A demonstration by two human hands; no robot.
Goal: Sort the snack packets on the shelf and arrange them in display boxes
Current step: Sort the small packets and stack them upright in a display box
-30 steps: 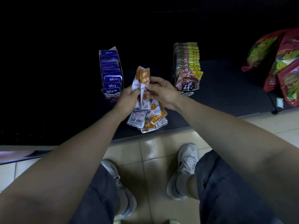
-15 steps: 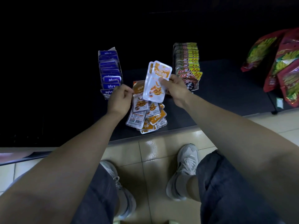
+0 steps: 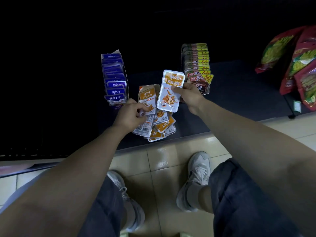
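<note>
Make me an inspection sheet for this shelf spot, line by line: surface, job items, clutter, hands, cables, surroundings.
Surface: dark shelf, low and dimly lit.
Job's things: orange packets in a loose pile near the front edge; blue packets filed in a box at left; yellow-topped packets filed in a row at right.
Clutter: nothing seen beyond the loose pile.
Hands: left hand grips an orange packet over the pile; right hand pinches a raised packet, possibly more than one.
Cables: nothing seen.
Surroundings: red bags far right; tiled floor; the person's shoes.
</note>
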